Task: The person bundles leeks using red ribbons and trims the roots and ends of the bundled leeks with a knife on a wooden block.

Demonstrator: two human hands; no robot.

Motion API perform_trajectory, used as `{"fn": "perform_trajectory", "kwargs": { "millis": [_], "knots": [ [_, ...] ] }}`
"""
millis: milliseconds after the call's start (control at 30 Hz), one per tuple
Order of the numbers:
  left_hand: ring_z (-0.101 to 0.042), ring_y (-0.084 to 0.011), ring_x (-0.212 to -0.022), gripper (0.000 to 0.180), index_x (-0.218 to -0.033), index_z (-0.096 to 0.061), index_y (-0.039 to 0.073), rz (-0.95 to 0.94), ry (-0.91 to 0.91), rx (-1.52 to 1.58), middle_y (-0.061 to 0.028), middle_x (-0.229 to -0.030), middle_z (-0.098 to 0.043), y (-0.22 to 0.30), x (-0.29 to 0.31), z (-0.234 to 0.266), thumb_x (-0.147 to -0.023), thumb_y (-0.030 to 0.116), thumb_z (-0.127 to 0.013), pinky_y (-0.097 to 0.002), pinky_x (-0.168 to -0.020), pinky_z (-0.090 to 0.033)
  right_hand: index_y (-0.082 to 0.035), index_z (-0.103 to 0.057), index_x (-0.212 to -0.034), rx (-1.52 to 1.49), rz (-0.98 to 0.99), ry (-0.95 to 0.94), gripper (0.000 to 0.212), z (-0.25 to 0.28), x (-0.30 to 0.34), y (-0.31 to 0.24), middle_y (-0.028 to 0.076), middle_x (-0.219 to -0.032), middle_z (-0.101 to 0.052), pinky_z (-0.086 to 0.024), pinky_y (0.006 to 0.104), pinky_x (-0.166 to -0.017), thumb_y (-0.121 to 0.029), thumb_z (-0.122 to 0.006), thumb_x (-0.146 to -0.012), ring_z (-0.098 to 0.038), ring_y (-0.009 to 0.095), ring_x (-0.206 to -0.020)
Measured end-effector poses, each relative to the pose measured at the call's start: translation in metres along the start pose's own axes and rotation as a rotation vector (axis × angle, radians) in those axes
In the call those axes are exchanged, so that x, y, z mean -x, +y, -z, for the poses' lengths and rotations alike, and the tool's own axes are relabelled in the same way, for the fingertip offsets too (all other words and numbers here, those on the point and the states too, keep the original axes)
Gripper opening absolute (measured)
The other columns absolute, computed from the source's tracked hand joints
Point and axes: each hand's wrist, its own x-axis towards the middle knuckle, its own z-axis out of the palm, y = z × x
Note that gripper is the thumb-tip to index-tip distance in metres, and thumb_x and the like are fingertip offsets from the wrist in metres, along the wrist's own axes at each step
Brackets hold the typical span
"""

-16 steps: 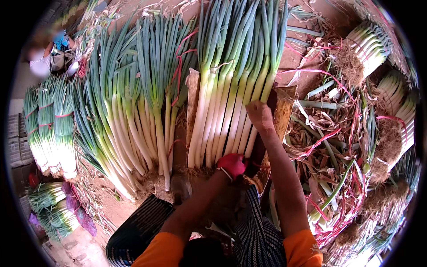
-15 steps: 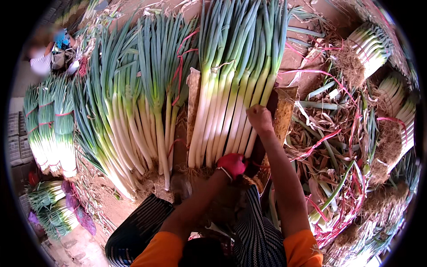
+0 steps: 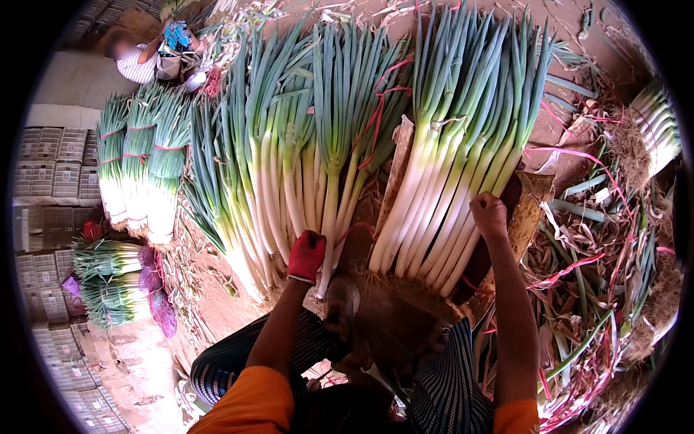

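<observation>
Long green onions lie before me with white stems and roots toward me. A neat row of green onions (image 3: 426,210) rests between two upright wooden boards, the left board (image 3: 395,173) and the right board (image 3: 531,213). My right hand (image 3: 489,213), bare, is closed against the white stems at the row's right side; what its fingers hold is hidden. My left hand (image 3: 306,257), in a red glove, is closed at the lower white stems of the loose pile of green onions (image 3: 271,188), around a stem there; its fingertips are hidden.
Tied green onion bundles (image 3: 137,159) stand at the left, with more bundles (image 3: 108,282) below and stacked crates (image 3: 54,173) beyond. Dry leaves and pink ties (image 3: 578,289) litter the right side, near a rooted bundle (image 3: 654,134). Another person (image 3: 144,61) sits far left.
My left hand has moved from the root ends of the boarded row leftward to the loose pile. My right hand stays on the row's right side. The view has swung left.
</observation>
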Motion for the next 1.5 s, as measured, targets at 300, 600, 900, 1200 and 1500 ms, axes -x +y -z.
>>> {"fn": "perform_trajectory", "kwargs": {
  "millis": [300, 600, 900, 1200, 1500],
  "knots": [
    [-0.060, -0.0383, -0.089, 0.040, -0.097, -0.052, 0.004, 0.026, -0.206, -0.348, -0.0216, -0.092, -0.060, 0.013, -0.013, -0.021, -0.078, 0.039, -0.062, -0.0482, -0.072, -0.048, -0.004, -0.061, -0.075, -0.020, -0.052, -0.038, 0.010, -0.001, 0.007, 0.004, 0.012, -0.068, -0.062, -0.048, 0.0329, -0.059, -0.013, -0.059, -0.075, -0.061, 0.023, -0.062],
    [-0.050, -0.0112, -0.048, 0.019, -0.088, -0.050, 0.003, 0.244, 0.050, 0.808, -0.0035, -0.066, -0.052, 0.144, 0.011, 0.068, -0.079, 0.006, -0.067, -0.0272, -0.042, -0.041, -0.004, -0.060, -0.093, -0.325, 0.121, -0.023, 0.014, -0.010, 0.009, -0.045, 0.009, -0.089, -0.063, -0.048, 0.0325, -0.071, -0.013, -0.058, -0.083, -0.062, 0.021, -0.085],
    [-0.057, -0.0113, -0.068, 0.034, -0.115, -0.051, 0.000, 0.180, -0.441, 1.087, -0.0066, -0.081, -0.057, 0.219, 0.106, -0.001, -0.083, 0.005, -0.062, -0.0247, -0.059, -0.046, 0.004, -0.032, -0.134, -1.235, -0.316, -0.398, 0.069, 0.017, 0.007, -0.169, 0.016, -0.092, -0.066, -0.054, 0.0306, -0.055, -0.034, -0.063, -0.086, -0.056, 0.017, -0.051],
    [-0.062, -0.0284, -0.078, 0.029, -0.106, -0.054, 0.002, -0.217, -0.637, 0.466, -0.0161, -0.083, -0.060, 0.219, 0.119, -0.037, -0.081, 0.015, -0.064, -0.0354, -0.067, -0.048, 0.003, -0.042, -0.103, -0.544, -0.145, 0.414, 0.029, 0.068, -0.041, -0.094, 0.012, -0.077, -0.058, -0.048, 0.0269, -0.050, -0.008, -0.062, -0.085, -0.055, 0.014, -0.059],
    [-0.062, -0.0221, -0.072, 0.016, -0.091, -0.055, 0.004, -0.271, -0.776, 0.758, -0.0139, -0.077, -0.060, 0.217, 0.120, -0.079, -0.081, 0.013, -0.063, -0.0324, -0.062, -0.047, 0.004, -0.036, -0.120, -0.207, -0.115, 0.585, 0.049, 0.081, -0.078, -0.058, 0.026, -0.100, -0.059, -0.045, 0.0360, -0.083, -0.008, -0.062, -0.081, -0.059, 0.033, -0.091]
  ]
}}
